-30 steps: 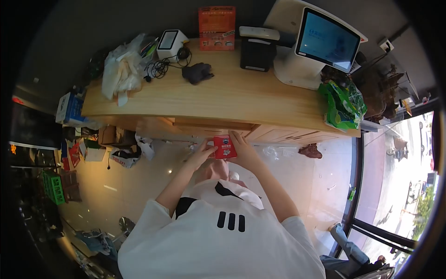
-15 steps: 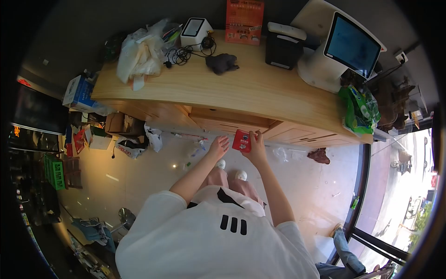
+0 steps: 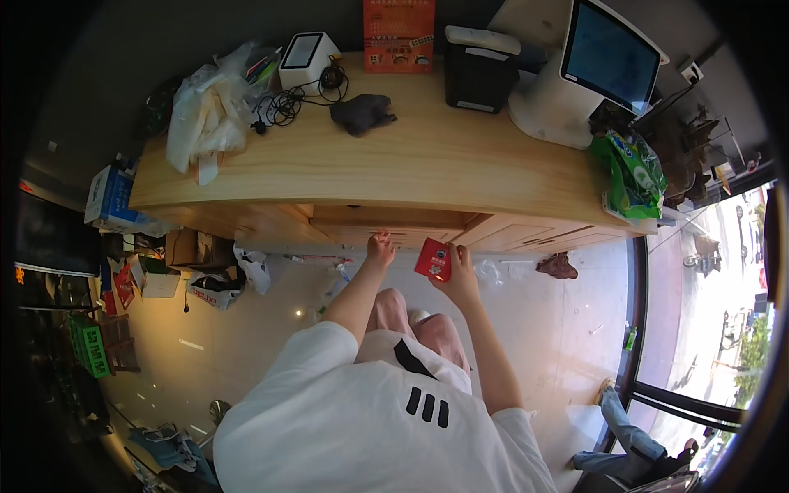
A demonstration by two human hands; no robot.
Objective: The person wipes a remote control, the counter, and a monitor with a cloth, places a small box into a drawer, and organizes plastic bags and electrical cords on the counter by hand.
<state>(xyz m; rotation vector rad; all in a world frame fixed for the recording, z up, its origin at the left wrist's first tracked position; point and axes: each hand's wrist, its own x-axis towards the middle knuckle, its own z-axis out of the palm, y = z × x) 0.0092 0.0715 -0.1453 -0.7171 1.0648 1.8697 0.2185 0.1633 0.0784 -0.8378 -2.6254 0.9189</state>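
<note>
Below the counter's front edge, my right hand point(image 3: 461, 278) is closed around a small flat red packet point(image 3: 433, 260) with pale printing and a dark emblem. The packet is tilted, and its printed face shows. Left of it, apart from the packet, my left hand point(image 3: 380, 247) is raised in front of the drawer fronts with its fingers loosely apart and nothing seen in them. Both hands are nearest the open shelf point(image 3: 394, 215) under the wooden counter point(image 3: 460, 164).
On the counter stand a plastic bag point(image 3: 209, 111), a white scanner stand point(image 3: 306, 62), a dark cloth point(image 3: 362, 113), a black printer point(image 3: 479, 74), a screen point(image 3: 616, 53) and a green package point(image 3: 629, 172). Bags and boxes lie at left. A seated person's legs point(image 3: 629, 431) show at lower right.
The view has shifted, so the counter things sit further left. My knees have come up into view. The red packet has turned and tilted in my right hand; my left hand has moved slightly away from it.
</note>
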